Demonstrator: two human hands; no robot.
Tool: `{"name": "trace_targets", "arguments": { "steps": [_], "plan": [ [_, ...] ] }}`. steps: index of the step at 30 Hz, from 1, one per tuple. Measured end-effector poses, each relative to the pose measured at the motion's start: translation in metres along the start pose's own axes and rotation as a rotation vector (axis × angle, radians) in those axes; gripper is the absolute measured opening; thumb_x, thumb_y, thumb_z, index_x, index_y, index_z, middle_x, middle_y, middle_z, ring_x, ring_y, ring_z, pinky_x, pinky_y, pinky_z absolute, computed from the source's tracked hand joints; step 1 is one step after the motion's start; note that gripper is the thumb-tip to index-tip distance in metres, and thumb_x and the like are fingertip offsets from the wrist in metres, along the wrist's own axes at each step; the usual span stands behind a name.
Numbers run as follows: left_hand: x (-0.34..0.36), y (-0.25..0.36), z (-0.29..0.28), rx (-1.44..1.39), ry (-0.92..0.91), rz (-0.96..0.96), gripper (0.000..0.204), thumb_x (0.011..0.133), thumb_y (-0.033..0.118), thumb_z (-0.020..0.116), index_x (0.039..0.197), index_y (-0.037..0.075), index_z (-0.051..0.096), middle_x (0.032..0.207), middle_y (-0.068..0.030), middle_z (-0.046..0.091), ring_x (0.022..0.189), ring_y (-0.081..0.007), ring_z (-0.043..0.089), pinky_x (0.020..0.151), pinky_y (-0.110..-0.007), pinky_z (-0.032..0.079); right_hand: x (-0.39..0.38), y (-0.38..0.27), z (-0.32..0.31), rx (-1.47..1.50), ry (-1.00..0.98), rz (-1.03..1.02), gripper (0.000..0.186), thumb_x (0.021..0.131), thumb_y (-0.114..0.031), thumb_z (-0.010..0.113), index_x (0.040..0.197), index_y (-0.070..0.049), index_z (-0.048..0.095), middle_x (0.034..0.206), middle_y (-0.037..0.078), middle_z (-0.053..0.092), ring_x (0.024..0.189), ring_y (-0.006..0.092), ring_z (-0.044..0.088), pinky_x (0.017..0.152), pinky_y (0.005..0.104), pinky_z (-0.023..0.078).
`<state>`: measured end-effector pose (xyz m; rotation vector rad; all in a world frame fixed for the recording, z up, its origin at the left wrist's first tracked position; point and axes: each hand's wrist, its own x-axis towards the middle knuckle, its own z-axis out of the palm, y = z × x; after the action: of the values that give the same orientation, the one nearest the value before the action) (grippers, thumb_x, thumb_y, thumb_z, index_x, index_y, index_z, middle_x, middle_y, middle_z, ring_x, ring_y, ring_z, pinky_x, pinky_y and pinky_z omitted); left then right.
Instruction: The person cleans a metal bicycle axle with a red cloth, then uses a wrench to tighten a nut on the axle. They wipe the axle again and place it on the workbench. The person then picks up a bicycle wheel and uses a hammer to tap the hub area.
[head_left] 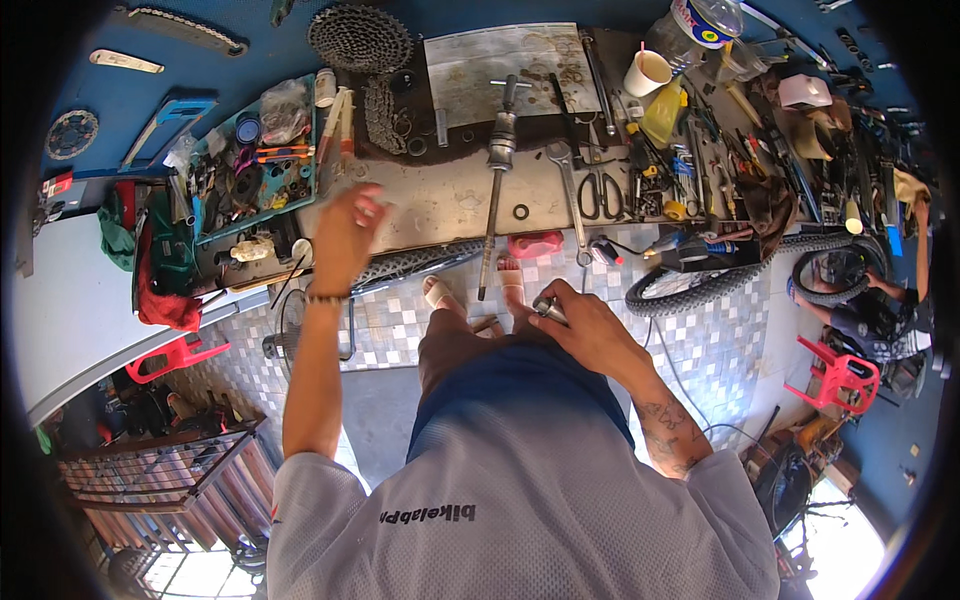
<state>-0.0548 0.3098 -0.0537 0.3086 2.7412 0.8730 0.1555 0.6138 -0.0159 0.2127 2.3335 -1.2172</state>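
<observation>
My left hand [347,240] is raised over the front edge of the workbench [425,195], fingers loosely curled and apart, with nothing visible in it. In front of my body, below the bench edge, my right hand [592,325] is closed around a short silvery metal cylinder [551,309]; the fingers hide part of it. Between the hands, a long threaded-rod press tool [499,150] with a T-handle lies across the bench, its near end jutting past the edge. Right of it are a small black ring [521,212], a combination wrench [563,185] and black-handled scissors [601,195].
A teal tray [205,238] of small parts sits left. Behind are a cassette [360,40], chain [380,115], stained metal sheet [510,70] and paper cup [647,73]. Tools crowd the right. Below the bench are bike tires [700,292]. Another person [895,310] works far right.
</observation>
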Motion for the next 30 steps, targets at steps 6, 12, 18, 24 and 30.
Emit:
{"name": "trace_targets", "arguments": {
  "steps": [6,12,18,24,30],
  "plan": [
    [-0.091,0.106,0.045,-0.636,-0.563,0.340,0.040,0.085,0.007,0.086,0.123,0.009,0.075,0.109,-0.0075,0.074,0.094,-0.0156,0.074,0.080,-0.028,0.058,0.011,0.001,0.008,-0.043,-0.090,0.004,0.043,0.098,-0.025,0.071,0.127,0.002,0.055,0.100,0.028,0.074,0.100,0.0471,0.071,0.086,0.0550,0.055],
    [-0.093,0.115,0.051,-0.539,-0.560,0.310,0.036,0.085,0.005,0.084,0.120,0.011,0.076,0.097,-0.0061,0.072,0.085,-0.0148,0.073,0.073,-0.027,0.058,0.015,0.003,0.012,-0.097,-0.140,-0.043,0.043,0.097,-0.021,0.071,0.127,0.000,0.050,0.096,0.028,0.074,0.098,0.0474,0.072,0.083,0.0556,0.056],
    [-0.099,0.103,0.048,-0.644,-0.600,0.270,0.027,0.089,0.000,0.079,0.114,0.007,0.071,0.092,-0.0030,0.070,0.082,-0.0116,0.072,0.070,-0.028,0.059,0.012,-0.009,0.007,-0.139,-0.104,-0.130,0.039,0.094,-0.020,0.073,0.122,-0.001,0.054,0.093,0.025,0.074,0.094,0.0471,0.071,0.080,0.0556,0.055],
    [-0.114,0.104,0.027,-1.168,-0.865,-0.089,0.033,0.097,0.001,0.072,0.128,-0.001,0.058,0.097,-0.0151,0.072,0.088,-0.0216,0.075,0.069,-0.032,0.063,-0.002,-0.018,-0.016,-0.220,0.002,-0.306,0.023,0.088,-0.020,0.077,0.102,-0.005,0.066,0.090,0.017,0.074,0.089,0.0401,0.072,0.076,0.0506,0.056],
    [-0.128,0.115,0.024,-1.613,-1.092,-0.110,0.030,0.109,0.009,0.056,0.136,-0.005,0.056,0.120,-0.0304,0.071,0.101,-0.0326,0.076,0.084,-0.043,0.068,0.002,-0.019,-0.023,-0.258,0.103,-0.508,0.021,0.084,-0.020,0.078,0.096,-0.008,0.066,0.085,0.011,0.069,0.082,0.0352,0.071,0.072,0.0469,0.055]
  ]
}}
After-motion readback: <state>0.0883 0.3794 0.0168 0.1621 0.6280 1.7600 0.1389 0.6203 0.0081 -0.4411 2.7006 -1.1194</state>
